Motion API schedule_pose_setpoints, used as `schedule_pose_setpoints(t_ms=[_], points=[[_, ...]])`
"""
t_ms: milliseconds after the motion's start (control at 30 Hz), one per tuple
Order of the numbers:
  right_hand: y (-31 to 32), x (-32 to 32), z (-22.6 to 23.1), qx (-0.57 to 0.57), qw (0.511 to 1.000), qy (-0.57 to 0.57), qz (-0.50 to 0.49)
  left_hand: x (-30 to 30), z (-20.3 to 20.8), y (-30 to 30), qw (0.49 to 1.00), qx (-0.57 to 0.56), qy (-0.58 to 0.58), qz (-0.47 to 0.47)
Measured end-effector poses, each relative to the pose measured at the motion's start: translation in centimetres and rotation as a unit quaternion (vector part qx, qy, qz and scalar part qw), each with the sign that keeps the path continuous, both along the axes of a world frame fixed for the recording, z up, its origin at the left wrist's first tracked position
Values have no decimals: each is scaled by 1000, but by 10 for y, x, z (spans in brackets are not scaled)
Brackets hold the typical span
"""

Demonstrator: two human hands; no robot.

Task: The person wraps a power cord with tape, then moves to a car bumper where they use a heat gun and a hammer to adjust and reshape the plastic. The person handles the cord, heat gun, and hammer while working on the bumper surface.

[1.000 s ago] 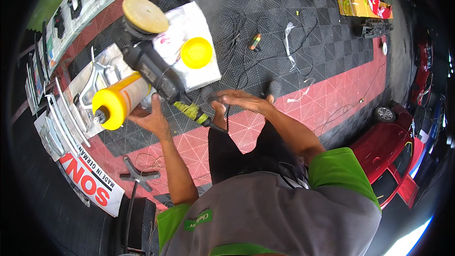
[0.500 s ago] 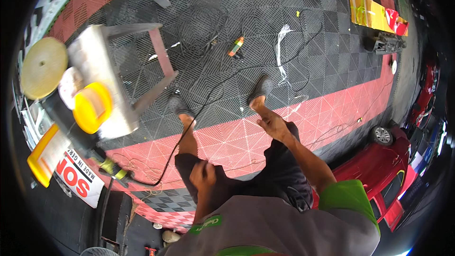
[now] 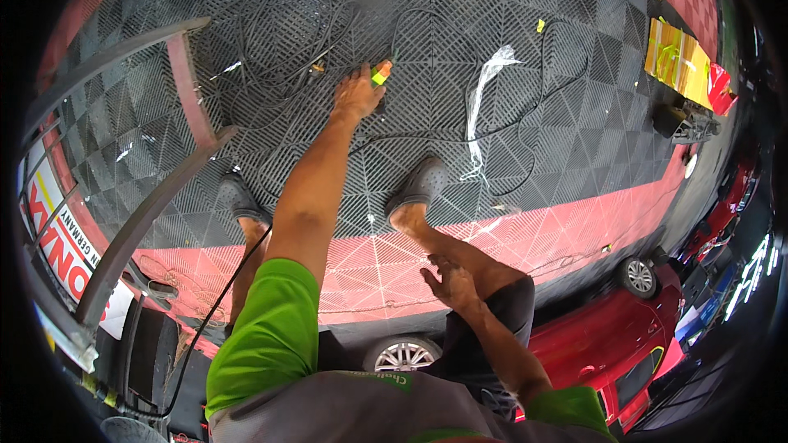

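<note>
On the dark floor tiles lies a small orange and yellow-green object [image 3: 381,74]; its kind is not clear. My left hand [image 3: 356,97] reaches down to its left side, thumb and fingers apart around its near end. Whether they touch it I cannot tell. My right hand [image 3: 451,281] hovers by my right knee, fingers spread and holding nothing. Left of the left hand, a black cable [image 3: 275,49] lies in loose coils on the floor. A strip of clear plastic [image 3: 480,98] is to the right of the object.
A wooden stool frame [image 3: 152,205] stands at the left, with a printed board [image 3: 70,250] behind it. The black cable runs across the floor between my feet. To the right are a yellow and red wrapped piece [image 3: 685,61], a dark part [image 3: 685,121] and a red car [image 3: 603,328].
My left hand has gone from my lap forward and down to the orange and yellow-green object. My right hand's fingers have spread. The view has shifted; the stool's loaded top has left it.
</note>
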State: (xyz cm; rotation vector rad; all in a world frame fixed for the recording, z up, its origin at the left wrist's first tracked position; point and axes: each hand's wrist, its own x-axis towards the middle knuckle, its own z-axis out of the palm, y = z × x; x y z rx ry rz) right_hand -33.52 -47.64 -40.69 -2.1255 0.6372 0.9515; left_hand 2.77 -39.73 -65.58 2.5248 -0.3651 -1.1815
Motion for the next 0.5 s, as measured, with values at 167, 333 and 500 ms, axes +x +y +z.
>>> schedule_pose_setpoints(t_ms=[167,333,500], points=[[-5,21,-15,42,992,61,-100,-10,-31,9,998,5,4,-59],[-23,78,9,78,986,-45,-143,-52,27,50,932,-190,258,169],[-27,189,45,72,947,-173,-260,-87,169,71,742,-371,408,381]])
